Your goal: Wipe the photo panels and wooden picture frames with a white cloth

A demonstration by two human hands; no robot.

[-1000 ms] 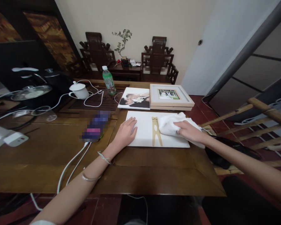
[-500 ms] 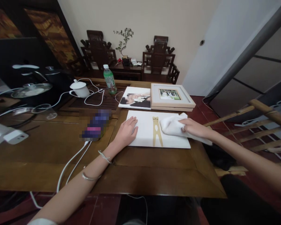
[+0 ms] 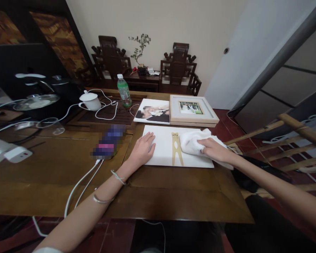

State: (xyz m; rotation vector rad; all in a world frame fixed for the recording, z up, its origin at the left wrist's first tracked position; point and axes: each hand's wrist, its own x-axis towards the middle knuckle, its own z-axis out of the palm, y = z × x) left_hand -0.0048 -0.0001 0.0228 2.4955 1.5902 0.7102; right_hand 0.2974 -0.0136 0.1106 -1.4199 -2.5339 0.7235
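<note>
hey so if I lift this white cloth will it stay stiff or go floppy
Probably floppy: the white cloth bunches into soft folds in your right hand. It would likely sag when lifted, since part of it trails past the white board. It seems unlikely to roll, being crumpled rather than round.

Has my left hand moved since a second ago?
No, your left hand shows no clear shift against the wooden table; it rests on the left of the white board.

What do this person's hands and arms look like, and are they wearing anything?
Both hands are ungloved. Above the left hand are a thin, pale bracelet, a silvery bangle and a whitish sleeve edge. The right hand may wear a ring; no sleeve shows there.
</note>
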